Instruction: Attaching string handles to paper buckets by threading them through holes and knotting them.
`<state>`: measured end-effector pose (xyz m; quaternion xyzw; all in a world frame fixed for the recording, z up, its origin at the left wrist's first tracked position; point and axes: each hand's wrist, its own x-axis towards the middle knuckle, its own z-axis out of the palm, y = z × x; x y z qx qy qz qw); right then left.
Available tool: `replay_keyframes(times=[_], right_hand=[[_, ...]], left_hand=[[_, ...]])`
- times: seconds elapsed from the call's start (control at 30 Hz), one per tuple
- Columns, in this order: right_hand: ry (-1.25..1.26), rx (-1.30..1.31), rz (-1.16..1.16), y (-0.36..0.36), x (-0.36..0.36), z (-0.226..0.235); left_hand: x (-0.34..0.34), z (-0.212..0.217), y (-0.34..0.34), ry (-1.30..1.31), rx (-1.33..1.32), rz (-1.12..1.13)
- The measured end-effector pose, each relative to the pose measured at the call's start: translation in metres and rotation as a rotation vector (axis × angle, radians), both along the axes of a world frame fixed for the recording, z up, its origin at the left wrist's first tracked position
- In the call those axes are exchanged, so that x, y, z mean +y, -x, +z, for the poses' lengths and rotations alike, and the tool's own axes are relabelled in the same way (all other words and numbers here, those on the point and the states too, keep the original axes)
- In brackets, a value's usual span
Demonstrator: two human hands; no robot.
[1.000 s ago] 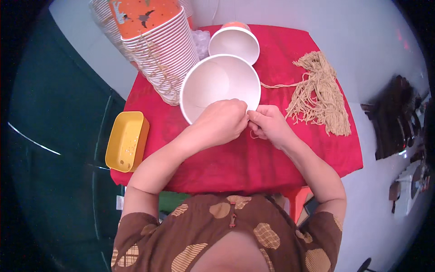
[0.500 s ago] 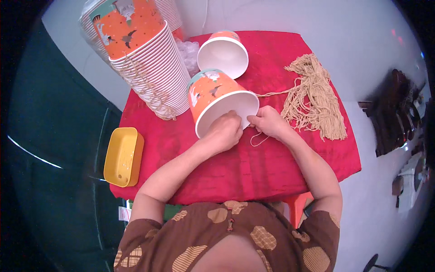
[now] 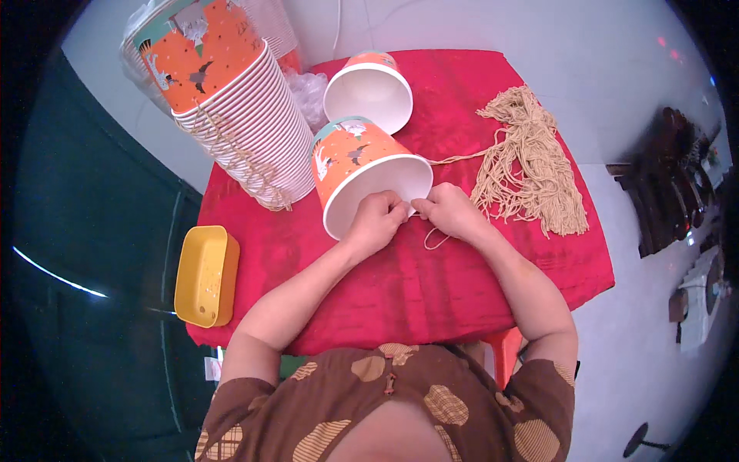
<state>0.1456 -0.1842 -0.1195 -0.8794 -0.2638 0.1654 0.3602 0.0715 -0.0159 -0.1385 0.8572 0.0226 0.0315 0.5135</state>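
Red table (image 3: 400, 285), cloth-covered, bearing all items below. Cup stack (image 3: 231, 108): tall nested pile of orange-printed paper cups with white ribbed rims, lying tilted at the table's far left corner, a tan cord looped down its side. Cord bundle (image 3: 531, 165): loose hank of tan string lengths, spread on the cloth at the far right, one strand running leftward toward the hands. Cup (image 3: 369, 181): single orange-printed paper cup with white interior, tipped on its side at table centre, mouth facing the person, rim touching both hands. Second cup (image 3: 368, 91): same kind, on its side just behind the first, mouth also toward the person. Yellow tray (image 3: 206, 276): oblong plastic, at the table's left edge, well apart from the hands. Left hand (image 3: 377, 219): fingers curled together, pinching at the near rim of the cup. Right hand (image 3: 449, 212): fingers closed, pinching a thin string (image 3: 436, 240) at the same rim; a small loop of it hangs below onto the cloth.
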Motion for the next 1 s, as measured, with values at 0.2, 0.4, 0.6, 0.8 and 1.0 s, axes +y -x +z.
replay_keyframes(times=[0.2,0.4,0.6,0.8,1.0], right_hand=[[0.058,0.246,0.198,0.011,-0.022,0.023],[-0.137,0.232,0.314,0.025,-0.021,0.023],[-0.34,-0.229,0.712,0.051,-0.016,0.025],[-0.462,-0.519,0.781,0.057,-0.015,0.035],[-0.386,-0.678,0.18,0.033,-0.007,0.001]], left_hand=[[0.004,-0.004,0.009,-0.011,-0.084,-0.069],[-0.005,0.002,0.016,-0.109,-0.099,-0.104],[-0.004,-0.003,0.016,-0.148,-0.283,-0.107],[0.0,-0.005,0.013,-0.111,-0.243,-0.109],[0.004,-0.009,0.011,-0.075,-0.243,-0.126]])
